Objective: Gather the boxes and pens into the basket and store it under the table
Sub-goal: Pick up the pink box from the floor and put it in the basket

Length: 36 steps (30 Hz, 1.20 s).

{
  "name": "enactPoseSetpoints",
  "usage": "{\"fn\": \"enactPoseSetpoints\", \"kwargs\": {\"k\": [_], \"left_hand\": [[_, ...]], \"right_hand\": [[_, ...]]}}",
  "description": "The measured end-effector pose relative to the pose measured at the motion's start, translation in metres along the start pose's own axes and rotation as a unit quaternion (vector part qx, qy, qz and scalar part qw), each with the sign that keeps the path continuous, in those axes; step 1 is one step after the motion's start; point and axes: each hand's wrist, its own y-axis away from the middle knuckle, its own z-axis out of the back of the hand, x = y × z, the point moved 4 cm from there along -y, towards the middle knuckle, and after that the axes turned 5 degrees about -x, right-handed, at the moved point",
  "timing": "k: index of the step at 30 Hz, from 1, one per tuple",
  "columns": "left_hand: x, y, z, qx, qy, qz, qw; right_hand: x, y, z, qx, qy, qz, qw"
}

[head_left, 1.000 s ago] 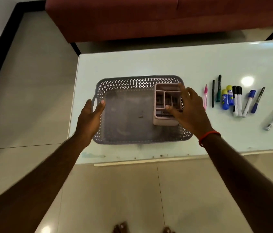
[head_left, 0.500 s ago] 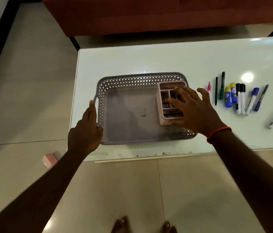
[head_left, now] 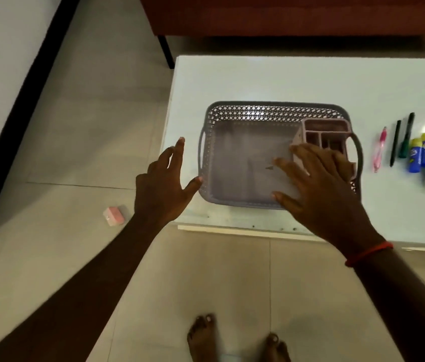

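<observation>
A grey perforated basket (head_left: pixel 232 114) stands on the pale table (head_left: pixel 258 79) near its left front corner. Inside it, at the right end, sits a pink divided box (head_left: pixel 323 129). My right hand (head_left: pixel 321 189) hovers over the basket's right front part with fingers spread, partly hiding the pink box. My left hand (head_left: pixel 164 184) is open just left of the basket, thumb close to its front left corner, not gripping the handle. Right of the basket lie several pens and markers (head_left: pixel 404 137) in a row. A small pink box (head_left: pixel 114 216) lies on the floor left of the table.
A dark red sofa (head_left: pixel 284 14) runs along the far side of the table. Beige tiled floor surrounds the table, with a black border strip (head_left: pixel 18 118) at the left. My bare feet (head_left: pixel 235 340) stand before the table's front edge.
My left hand has let go of the basket's left rim and opened. My right hand has slid left and nearer off the pink divided box. The view has shifted left, bringing the floor box nearer.
</observation>
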Motion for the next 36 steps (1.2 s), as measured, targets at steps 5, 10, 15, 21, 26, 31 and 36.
{"fn": "enactPoseSetpoints", "kwargs": {"k": [5,10,15,21,26,31,36], "left_hand": [[0.036,0.035,0.025,-0.009,0.046,0.034,0.998],[0.076,0.069,0.051,0.004,0.082,0.087,0.993],[0.134,0.108,0.067,-0.015,0.175,0.201,0.964],[0.193,0.134,0.054,0.007,0.225,0.280,0.933],[0.227,0.139,0.030,0.013,0.286,0.334,0.898],[0.253,0.126,0.018,-0.002,0.316,0.381,0.869],[0.283,0.105,-0.003,-0.016,0.350,0.423,0.835]], "right_hand": [[0.079,0.000,0.008,0.027,-0.087,-0.004,0.996],[0.147,-0.019,0.019,0.081,-0.178,-0.006,0.981],[0.213,-0.043,0.020,0.129,-0.230,0.016,0.964],[0.276,-0.059,-0.014,0.185,-0.286,0.022,0.940],[0.309,-0.065,-0.066,0.248,-0.323,0.032,0.913],[0.329,-0.077,-0.113,0.310,-0.332,0.038,0.890],[0.347,-0.096,-0.157,0.348,-0.338,0.013,0.874]]}}
